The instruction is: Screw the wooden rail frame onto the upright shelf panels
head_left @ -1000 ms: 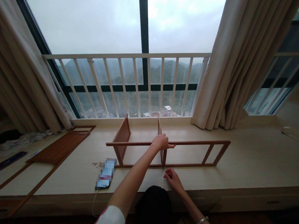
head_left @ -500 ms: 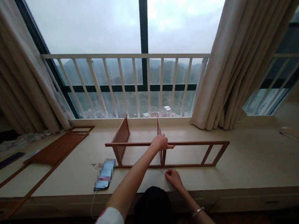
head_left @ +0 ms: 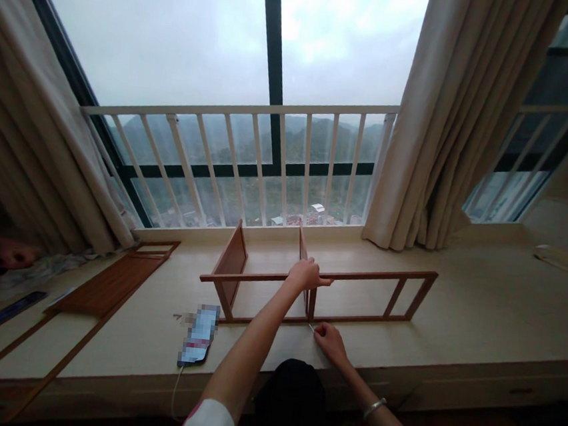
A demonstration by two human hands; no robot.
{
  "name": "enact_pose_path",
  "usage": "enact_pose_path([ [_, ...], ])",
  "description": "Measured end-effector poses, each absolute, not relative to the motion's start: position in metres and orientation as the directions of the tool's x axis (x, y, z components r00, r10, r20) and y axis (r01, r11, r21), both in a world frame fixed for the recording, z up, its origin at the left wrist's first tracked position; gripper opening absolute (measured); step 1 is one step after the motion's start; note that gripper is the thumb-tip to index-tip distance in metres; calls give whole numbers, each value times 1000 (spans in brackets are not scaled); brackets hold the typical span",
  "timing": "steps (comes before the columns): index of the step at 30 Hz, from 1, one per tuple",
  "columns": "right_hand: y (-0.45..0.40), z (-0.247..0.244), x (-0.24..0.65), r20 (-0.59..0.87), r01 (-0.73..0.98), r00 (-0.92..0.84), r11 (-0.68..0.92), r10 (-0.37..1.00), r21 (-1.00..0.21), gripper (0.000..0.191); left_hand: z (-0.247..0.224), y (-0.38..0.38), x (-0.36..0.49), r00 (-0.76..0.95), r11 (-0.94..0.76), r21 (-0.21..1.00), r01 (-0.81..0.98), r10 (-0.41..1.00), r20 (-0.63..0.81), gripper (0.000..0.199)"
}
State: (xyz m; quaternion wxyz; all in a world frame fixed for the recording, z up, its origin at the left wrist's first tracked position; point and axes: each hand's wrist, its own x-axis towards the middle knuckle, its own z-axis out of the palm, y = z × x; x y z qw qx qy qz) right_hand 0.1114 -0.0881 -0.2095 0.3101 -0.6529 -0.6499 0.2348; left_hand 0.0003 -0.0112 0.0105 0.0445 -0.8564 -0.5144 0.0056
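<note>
A reddish-brown wooden shelf frame (head_left: 378, 274) lies on its side on the pale window ledge, with two panels standing up from it toward the window. My left hand (head_left: 304, 274) is closed over its upper rail, at the joint with the middle panel. Low on the near side, my right hand (head_left: 330, 342) pinches a thin metal rod (head_left: 311, 327). The rod's far tip meets the lower rail just under that middle panel; the tip itself is too small to make out.
A second wooden frame (head_left: 107, 280) lies flat at the left. Near it are a charging phone (head_left: 199, 335), small loose pieces (head_left: 177, 316) and a dark flat strip (head_left: 3, 314). Another person's hand (head_left: 17, 254) shows at the far left. Railings (head_left: 244, 109) and curtains (head_left: 420, 152) stand behind.
Another person's hand has come into view at the far left. My two hands keep their places on the frame and the rod; the view has shifted very slightly.
</note>
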Motion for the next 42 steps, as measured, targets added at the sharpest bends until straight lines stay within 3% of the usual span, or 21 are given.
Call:
enact_pose_path([
  [8,-96,-200,103,164,773,-41,136,986,-620,14,9,-11,1,467,-463,-71,883,882,58,74],
  [17,-94,-183,102,118,781,-444,448,888,-436,20,7,-8,0,457,-454,-60,889,888,54,77],
  [22,-94,-169,109,107,741,-565,559,818,-371,21,8,-10,1,447,-445,-46,894,894,41,76],
  [28,-95,-158,117,217,773,-507,552,834,-312,22,9,-10,2,443,-442,-40,896,895,42,75],
  [34,-87,-162,119,347,869,-352,441,869,-224,54,9,-11,2,440,-438,-57,897,897,38,72],
  [38,-78,-169,121,331,869,-378,454,865,-196,71,8,-10,1,445,-443,-61,894,895,25,71],
  [42,-73,-175,121,256,872,-412,460,875,-169,71,7,-9,1,453,-451,-61,890,891,35,73],
])
